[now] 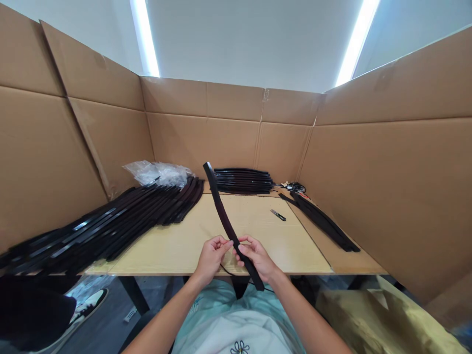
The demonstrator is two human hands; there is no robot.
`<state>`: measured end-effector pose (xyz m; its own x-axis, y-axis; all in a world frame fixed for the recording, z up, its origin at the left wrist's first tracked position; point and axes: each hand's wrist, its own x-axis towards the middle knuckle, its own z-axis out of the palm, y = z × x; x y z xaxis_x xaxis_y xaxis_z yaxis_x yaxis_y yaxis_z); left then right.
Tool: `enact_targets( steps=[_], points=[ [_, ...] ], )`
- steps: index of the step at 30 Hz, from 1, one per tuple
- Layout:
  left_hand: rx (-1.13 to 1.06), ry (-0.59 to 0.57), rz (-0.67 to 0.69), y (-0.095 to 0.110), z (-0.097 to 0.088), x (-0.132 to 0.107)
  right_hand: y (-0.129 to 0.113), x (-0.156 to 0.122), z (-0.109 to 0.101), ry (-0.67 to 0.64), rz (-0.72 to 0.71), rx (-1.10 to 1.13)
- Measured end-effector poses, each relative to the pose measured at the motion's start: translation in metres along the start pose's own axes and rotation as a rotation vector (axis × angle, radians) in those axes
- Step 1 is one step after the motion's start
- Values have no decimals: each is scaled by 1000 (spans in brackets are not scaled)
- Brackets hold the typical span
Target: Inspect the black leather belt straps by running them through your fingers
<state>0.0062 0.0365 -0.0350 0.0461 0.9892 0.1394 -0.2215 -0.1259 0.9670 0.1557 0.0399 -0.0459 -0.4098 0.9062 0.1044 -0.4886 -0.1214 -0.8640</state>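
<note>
A long curved black strip (pixel 224 219) rises from my lap over the table's near edge, its far end pointing up and away. My right hand (pixel 258 256) is closed around the strip near its lower end. My left hand (pixel 213 255) pinches at the strip's left side, fingertips together, beside the right hand. A thin dark thread or wire hangs below my hands. What the left fingertips pinch is too small to make out.
A big pile of black strips (pixel 110 221) covers the table's left side, with a clear plastic bag (pixel 158 173) behind. Another stack (pixel 243 180) lies at the back, more strips (pixel 320 221) at the right. Small snips (pixel 278 215) lie on the cardboard-covered table (pixel 177 246). Cardboard walls surround it.
</note>
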Motion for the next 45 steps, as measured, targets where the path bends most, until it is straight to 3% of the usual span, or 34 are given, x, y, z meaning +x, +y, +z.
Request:
enact_targets(
  steps=[15,25,33,41,45],
  points=[
    [58,-1,48,-5,-2,2,2,1,0,90,51,-105],
    [43,-64,11,6,2,-4,-1,-2,3,-17,54,-125],
    [-20,-50,-11,2,-2,-2,-8,-4,5,11,93,26],
    [-24,-5,-3,1,-1,-1,-7,-4,8,31,8,42],
    [-3,-36,23,0,1,-1,-4,-3,3,24,-13,14]
  ],
)
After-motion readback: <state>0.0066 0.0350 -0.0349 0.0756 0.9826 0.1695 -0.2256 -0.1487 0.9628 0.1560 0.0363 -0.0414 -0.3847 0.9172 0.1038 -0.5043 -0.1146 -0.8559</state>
